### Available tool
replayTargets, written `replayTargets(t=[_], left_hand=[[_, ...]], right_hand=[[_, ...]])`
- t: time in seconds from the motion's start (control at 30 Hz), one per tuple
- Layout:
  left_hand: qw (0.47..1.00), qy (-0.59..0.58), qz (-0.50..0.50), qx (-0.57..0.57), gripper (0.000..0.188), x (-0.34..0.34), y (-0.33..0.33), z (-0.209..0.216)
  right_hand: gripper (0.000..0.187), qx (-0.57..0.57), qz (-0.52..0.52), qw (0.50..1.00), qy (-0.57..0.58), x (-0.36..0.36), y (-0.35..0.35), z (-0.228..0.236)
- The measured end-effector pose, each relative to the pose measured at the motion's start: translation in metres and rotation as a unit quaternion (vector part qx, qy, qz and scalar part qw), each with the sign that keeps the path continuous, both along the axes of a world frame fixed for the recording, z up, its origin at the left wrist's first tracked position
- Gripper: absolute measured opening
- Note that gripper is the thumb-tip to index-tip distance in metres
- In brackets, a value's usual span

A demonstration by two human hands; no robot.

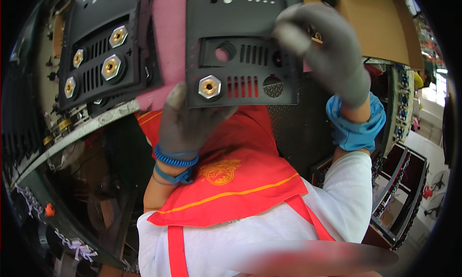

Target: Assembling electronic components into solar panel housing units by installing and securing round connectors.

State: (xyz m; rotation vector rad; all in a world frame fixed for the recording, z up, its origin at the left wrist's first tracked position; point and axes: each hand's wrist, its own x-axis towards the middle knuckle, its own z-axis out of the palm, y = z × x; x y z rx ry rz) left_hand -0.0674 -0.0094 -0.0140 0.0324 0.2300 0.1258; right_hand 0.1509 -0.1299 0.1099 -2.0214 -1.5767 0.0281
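In front of me lies a black metal panel [243, 68] with slots, round holes and one hex nut with a brass centre [210, 87] in its near left hole. My left hand [185, 123], in a grey glove, holds the panel's near left corner, thumb up along the side and fingers passing beneath the front edge. Above the panel's right side is my right hand [332, 51], also gloved and slightly blurred. Its fingers are curled together; whatever they hold is hidden. The other large holes in the panel show no nut.
To the left, a stack of similar black panels [103, 60] carries several brass-centred hex nuts. Pink sheeting [168, 36] covers the bench between the panels. An open cardboard box [380, 27] stands at the far right. Racks of small parts [402, 104] line the right side.
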Motion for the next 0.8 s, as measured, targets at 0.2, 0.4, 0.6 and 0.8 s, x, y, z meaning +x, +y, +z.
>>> replayTargets(t=[0.2,0.4,0.6,0.8], left_hand=[[0.991,0.075,-0.096,0.056,0.047,-0.025,0.014,0.023],[0.997,0.028,0.014,0.071,0.038,-0.031,0.011,0.009],[0.973,0.073,-0.141,0.165,0.039,-0.048,0.013,0.015],[0.829,-0.049,-0.078,0.552,0.038,-0.026,0.006,0.058]], right_hand=[[0.034,-0.061,-0.257,0.964,0.027,0.131,-0.065,-0.039],[0.047,-0.080,-0.198,0.974,-0.081,0.138,-0.021,-0.080],[0.026,-0.109,-0.270,0.956,-0.042,0.122,-0.023,-0.066],[0.054,0.194,-0.044,0.811,0.551,0.027,-0.049,-0.007]])
